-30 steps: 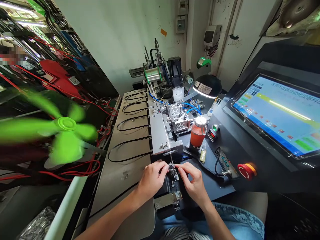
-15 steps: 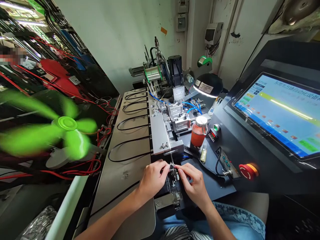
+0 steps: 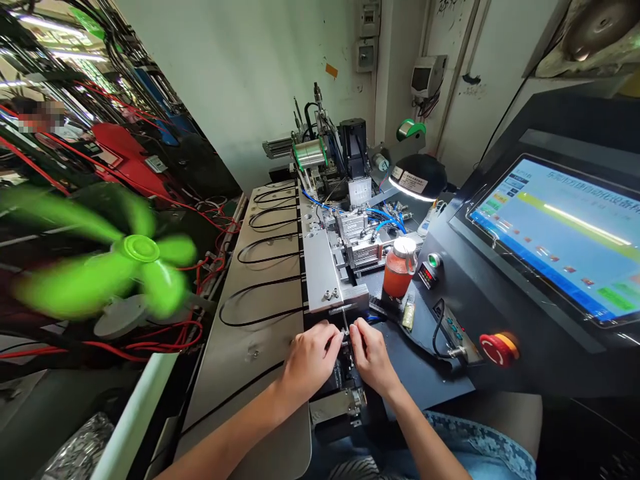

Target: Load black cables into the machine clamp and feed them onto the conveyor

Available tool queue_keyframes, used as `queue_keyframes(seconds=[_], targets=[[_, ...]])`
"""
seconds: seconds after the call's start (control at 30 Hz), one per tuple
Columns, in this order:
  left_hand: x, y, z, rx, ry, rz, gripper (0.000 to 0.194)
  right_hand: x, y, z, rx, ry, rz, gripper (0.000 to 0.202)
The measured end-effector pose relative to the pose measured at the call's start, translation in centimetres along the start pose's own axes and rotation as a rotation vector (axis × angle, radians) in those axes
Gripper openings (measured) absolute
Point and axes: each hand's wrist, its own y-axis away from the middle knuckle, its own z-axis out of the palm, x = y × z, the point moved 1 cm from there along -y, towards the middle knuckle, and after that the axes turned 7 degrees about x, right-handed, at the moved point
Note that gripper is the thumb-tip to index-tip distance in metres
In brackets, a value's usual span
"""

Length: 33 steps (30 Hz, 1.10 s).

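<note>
My left hand (image 3: 314,353) is closed, thumb and fingers pinched together, at the left side of a small metal fixture (image 3: 346,347). Facing it on the right, my right hand (image 3: 370,355) is also closed, its fingertips close to the left ones. Whatever lies between either set of fingertips is too small to make out. Just beyond both hands is the end of a flat metal plate (image 3: 323,273) on the machine. Black cables (image 3: 265,287) lie in loops on the beige surface (image 3: 250,363) to the left.
A red jar (image 3: 399,268) and a small vial (image 3: 409,315) stand right of the plate. Farther right are an emergency stop button (image 3: 499,349) and a touchscreen (image 3: 565,233). A green fan (image 3: 141,248) spins at the left. A person (image 3: 43,120) is in the far left background.
My right hand has moved left and slightly up, nearer to my left hand, and its fingers are more closed together. The whole view has shifted a little.
</note>
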Motion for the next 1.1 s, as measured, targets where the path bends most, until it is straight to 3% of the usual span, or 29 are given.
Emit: queue_keyframes(seconds=[0.1,0.2,0.4,0.6,0.83,0.97,1.1], targets=[[-0.4,0.7,-0.3,0.105,0.014,0.069,0.021,0.1,0.2,0.2,0.024,-0.022,0.017,0.028],[-0.7,1.2,-0.7,0.138,0.008,0.239,0.027,0.2,0.3,0.4,0.037,-0.042,0.037,0.029],[-0.6,1.2,-1.1,0.187,-0.245,0.551,0.032,0.4,0.4,0.4,0.039,-0.083,0.083,0.031],[0.2,0.9,-1.2,0.171,-0.364,0.651,0.032,0.4,0.3,0.4,0.019,-0.113,0.104,0.032],[-0.2,1.0,-1.1,0.116,-0.270,0.570,0.032,0.7,0.2,0.1,0.027,-0.077,0.094,0.033],[-1.3,0.9,-1.8,0.054,-0.063,0.308,0.025,0.2,0.0,-1.7,0.035,-0.002,0.056,0.027],[-1.8,0.7,-2.2,-0.024,-0.066,0.157,0.019,-1.1,0.3,-2.9,-0.051,0.156,-0.144,0.021]])
